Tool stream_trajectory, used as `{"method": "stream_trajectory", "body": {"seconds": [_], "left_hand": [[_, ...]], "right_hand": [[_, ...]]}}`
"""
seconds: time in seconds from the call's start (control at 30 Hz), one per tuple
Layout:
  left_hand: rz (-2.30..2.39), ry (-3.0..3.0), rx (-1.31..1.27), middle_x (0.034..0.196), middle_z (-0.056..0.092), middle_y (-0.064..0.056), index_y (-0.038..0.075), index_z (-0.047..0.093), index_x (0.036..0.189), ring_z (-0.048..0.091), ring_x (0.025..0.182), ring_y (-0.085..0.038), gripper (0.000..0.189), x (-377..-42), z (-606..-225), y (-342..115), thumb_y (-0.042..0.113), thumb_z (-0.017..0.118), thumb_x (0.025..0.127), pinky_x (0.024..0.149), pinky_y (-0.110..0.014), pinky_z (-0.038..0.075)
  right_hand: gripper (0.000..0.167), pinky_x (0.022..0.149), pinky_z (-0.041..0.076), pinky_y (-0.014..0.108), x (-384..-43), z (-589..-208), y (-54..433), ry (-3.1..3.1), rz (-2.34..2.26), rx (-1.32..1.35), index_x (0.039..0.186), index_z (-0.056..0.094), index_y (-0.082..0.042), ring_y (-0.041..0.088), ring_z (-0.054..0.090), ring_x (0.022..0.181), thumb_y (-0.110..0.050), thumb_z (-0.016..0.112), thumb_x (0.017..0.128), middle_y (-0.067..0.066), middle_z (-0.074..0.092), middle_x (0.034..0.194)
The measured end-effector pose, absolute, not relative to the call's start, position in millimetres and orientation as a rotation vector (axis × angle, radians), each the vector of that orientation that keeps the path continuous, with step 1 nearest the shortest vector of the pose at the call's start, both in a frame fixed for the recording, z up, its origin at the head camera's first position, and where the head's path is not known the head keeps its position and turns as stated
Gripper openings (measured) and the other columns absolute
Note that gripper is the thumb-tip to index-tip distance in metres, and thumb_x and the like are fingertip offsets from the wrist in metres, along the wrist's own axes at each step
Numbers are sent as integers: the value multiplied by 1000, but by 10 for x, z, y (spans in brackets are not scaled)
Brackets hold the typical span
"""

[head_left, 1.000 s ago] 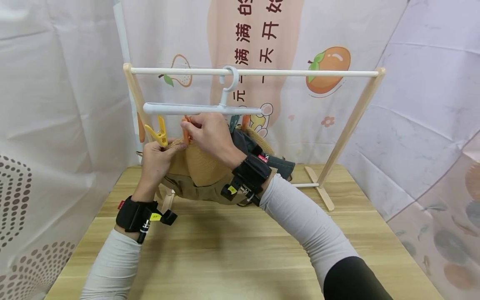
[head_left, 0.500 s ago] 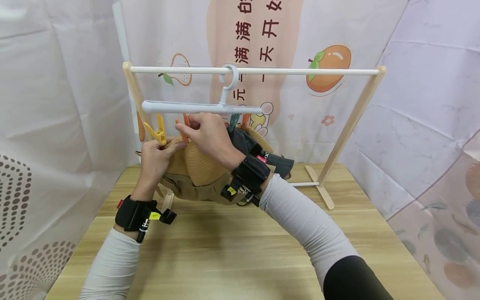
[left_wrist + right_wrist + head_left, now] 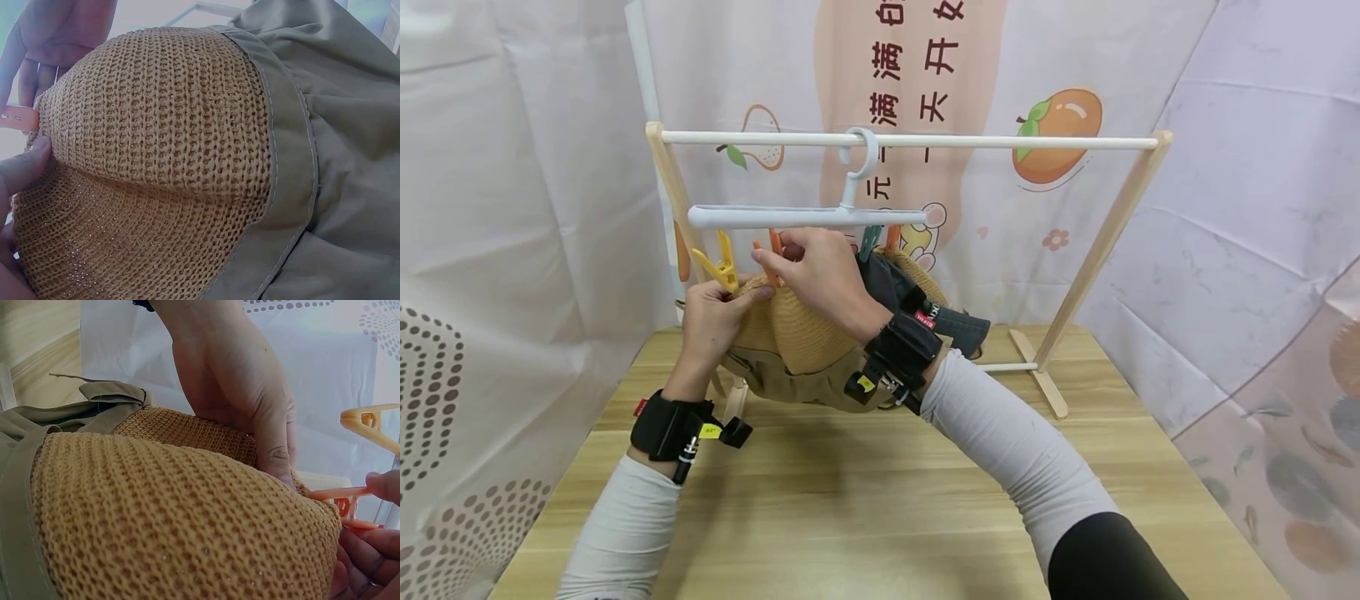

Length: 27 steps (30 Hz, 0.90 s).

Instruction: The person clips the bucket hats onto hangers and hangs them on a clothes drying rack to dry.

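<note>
My right hand [image 3: 829, 275] pinches an orange clothespin [image 3: 340, 492] between thumb and fingers. Its mouth meets the edge of a tan knitted panel [image 3: 812, 333], which is joined to gathered khaki cloth [image 3: 362, 125]. With thumb and fingers, my left hand [image 3: 709, 321] holds that same knitted edge just left of the clothespin. A yellow clothespin [image 3: 724, 271] stands above the left hand, beneath the pale blue hanger [image 3: 775, 218]. Farther right, a green clothespin [image 3: 868, 243] and another orange clothespin [image 3: 892, 240] stand over dark grey cloth [image 3: 887, 283]. What the clothespins hang from is partly hidden.
The hanger hooks over the white rail [image 3: 1000, 143] of a wooden rack, whose right post [image 3: 1105, 242] stands on a foot [image 3: 1041, 375]. A wood-grain table [image 3: 880, 500] lies below. Printed curtains [image 3: 1247, 208] surround the table.
The orange clothespin's handles, pressed together a second ago, now stand apart as my right thumb and fingers have spread. My left hand keeps its place at the knitted edge.
</note>
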<state>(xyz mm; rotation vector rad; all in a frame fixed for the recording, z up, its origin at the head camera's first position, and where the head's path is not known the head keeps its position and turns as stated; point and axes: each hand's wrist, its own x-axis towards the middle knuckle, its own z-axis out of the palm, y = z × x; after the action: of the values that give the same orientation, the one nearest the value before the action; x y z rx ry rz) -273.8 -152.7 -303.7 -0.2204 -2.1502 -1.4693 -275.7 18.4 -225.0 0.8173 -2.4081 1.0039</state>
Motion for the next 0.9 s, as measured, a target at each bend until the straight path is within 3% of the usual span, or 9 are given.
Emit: {"method": "stream_trajectory", "body": {"seconds": [0.1, 0.27, 0.53, 0.63, 0.83, 0.9], "left_hand": [[-1465, -2159, -218, 48, 43, 15, 4, 78, 98, 24, 47, -6, 27, -2738, -3052, -1529, 27, 78, 84, 47, -23, 21], [-1486, -2163, -228, 50, 43, 13, 2, 77, 99, 27, 51, -6, 27, -2737, -3074, -1516, 25, 77, 84, 49, -23, 23], [-1455, -2169, -295, 71, 62, 27, 0, 76, 99, 39, 59, -6, 28, -2771, -3137, -1480, 25, 76, 85, 54, -20, 31], [-1449, -2178, -302, 77, 65, 20, 1, 75, 103, 43, 61, -5, 30, -2798, -3174, -1475, 26, 75, 86, 54, -19, 33], [-1458, -2192, -310, 96, 72, -10, 0, 73, 108, 48, 67, -4, 32, -2858, -3233, -1447, 24, 75, 86, 57, -18, 37], [-1470, -2193, -309, 94, 73, -9, 1, 73, 108, 49, 66, -3, 33, -2876, -3246, -1430, 24, 76, 85, 57, -18, 38]], "right_hand": [[33, 50, 30, 17, -2763, -2267, 190, -2411, 1026, 820, 75, 64, -11, 10, 47, 56, -38, 64, 94, -1, 65, 69], [31, 52, 32, 18, -2766, -2296, 208, -2432, 1059, 815, 80, 67, -11, 10, 50, 59, -39, 64, 94, 0, 67, 72], [30, 53, 33, 19, -2780, -2367, 263, -2451, 1078, 810, 87, 68, -10, 12, 51, 61, -39, 64, 94, 1, 67, 74], [29, 53, 34, 19, -2789, -2405, 282, -2454, 1110, 803, 94, 71, -10, 12, 54, 64, -39, 65, 94, 2, 69, 77], [32, 55, 38, 19, -2824, -2481, 317, -2456, 1153, 777, 108, 73, -10, 11, 61, 72, -38, 66, 93, 3, 73, 85], [32, 56, 39, 19, -2831, -2504, 331, -2460, 1156, 765, 107, 73, -10, 11, 62, 72, -38, 66, 93, 3, 73, 85]]}}
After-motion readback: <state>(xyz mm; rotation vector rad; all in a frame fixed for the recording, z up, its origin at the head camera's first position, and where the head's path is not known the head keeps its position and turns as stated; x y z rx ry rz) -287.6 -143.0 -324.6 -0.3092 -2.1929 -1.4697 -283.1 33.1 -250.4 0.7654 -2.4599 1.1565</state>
